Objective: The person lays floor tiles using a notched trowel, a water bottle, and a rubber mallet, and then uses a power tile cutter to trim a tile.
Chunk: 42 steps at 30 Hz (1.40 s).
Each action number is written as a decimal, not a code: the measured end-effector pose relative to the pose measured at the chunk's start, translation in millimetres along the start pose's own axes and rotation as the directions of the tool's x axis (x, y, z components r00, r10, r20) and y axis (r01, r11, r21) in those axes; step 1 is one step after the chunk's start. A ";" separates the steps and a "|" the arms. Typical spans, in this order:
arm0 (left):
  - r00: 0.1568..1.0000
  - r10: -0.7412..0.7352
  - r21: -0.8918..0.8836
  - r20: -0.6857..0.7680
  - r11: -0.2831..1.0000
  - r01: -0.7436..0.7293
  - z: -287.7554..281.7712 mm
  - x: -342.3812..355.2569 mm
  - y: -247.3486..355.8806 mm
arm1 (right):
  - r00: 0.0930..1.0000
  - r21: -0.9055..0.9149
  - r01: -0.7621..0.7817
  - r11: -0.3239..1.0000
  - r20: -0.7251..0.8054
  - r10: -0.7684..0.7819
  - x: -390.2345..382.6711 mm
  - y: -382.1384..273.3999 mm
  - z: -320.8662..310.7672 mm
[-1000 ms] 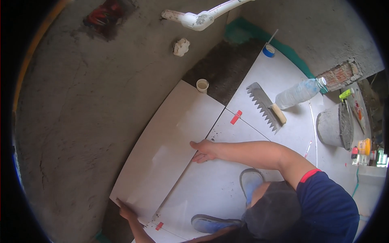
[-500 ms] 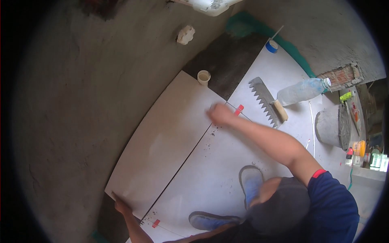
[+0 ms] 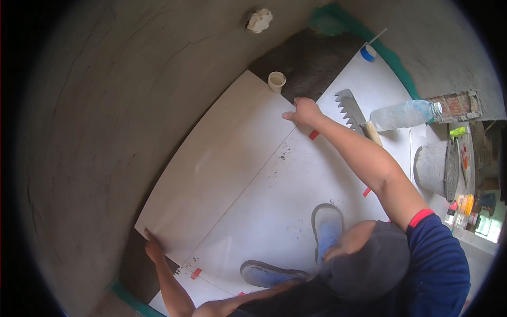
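A large off-white tile (image 3: 211,164) lies beside the left wall, its long edge against the neighbouring white tile (image 3: 280,211) with a thin seam between them. At the tile's near-left corner, my left hand (image 3: 153,248) is closed on the edge, its lower fingers hidden. My right hand (image 3: 305,112) grips the far-right corner, thumb over the surface and fingers at the edge. Just beside that hand, a red tile clip (image 3: 314,134) sits in a seam. Near my left forearm is another red clip (image 3: 196,273).
A white cup (image 3: 276,82) stands by the bare dark floor (image 3: 306,61). To the right are a notched trowel (image 3: 349,108), a clear bottle (image 3: 401,115), blue tape (image 3: 368,52) and a grey bucket (image 3: 434,165). Blue slippers (image 3: 328,230) are on my feet. Crumbs dot the seam.
The dark gap between the two tiles has narrowed to a thin line. My right hand has moved from the seam to the tile's far corner; my left hand stays at its corner.
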<state>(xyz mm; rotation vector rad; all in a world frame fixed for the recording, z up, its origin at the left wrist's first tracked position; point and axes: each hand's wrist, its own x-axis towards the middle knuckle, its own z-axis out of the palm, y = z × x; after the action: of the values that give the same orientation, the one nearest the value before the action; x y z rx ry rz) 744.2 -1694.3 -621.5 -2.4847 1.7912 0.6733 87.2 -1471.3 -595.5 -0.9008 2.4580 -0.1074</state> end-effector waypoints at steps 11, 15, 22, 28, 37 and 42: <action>0.979 -0.041 0.282 0.200 0.959 -0.017 -15.1 29.0 -9.1 | 0.998 -0.053 -0.018 0.998 0.061 0.021 9.0 3.3 1.1; 0.967 -0.103 0.156 0.231 0.985 0.068 -18.2 19.4 5.9 | 1.000 -0.051 0.007 0.999 0.022 -0.005 2.7 -7.9 -4.0; 0.922 0.375 0.427 0.099 0.820 -0.380 -13.7 23.2 -63.1 | 0.759 0.995 0.013 0.094 0.051 -0.649 -119.9 -117.6 -73.1; 0.971 0.233 0.535 0.060 0.813 -0.228 -33.8 -53.1 -130.2 | -0.061 0.780 -0.596 -0.191 -0.282 -0.958 -234.0 -204.7 -138.3; 0.825 -0.559 -0.338 0.085 0.762 0.552 -98.8 -236.7 -196.2 | -0.198 0.603 -0.798 -0.013 -0.281 -0.939 -290.3 -263.0 -112.6; 0.729 -0.680 -0.368 0.077 0.660 0.655 -102.9 -286.1 -233.0 | -0.206 0.585 -0.809 -0.056 -0.370 -0.906 -299.3 -278.5 -89.5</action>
<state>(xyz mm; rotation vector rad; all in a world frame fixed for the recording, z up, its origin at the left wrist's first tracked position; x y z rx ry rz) 917.0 -1380.4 -486.0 -3.1243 0.6303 0.9170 398.4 -1510.0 -318.5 -0.4676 -0.5583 -0.9295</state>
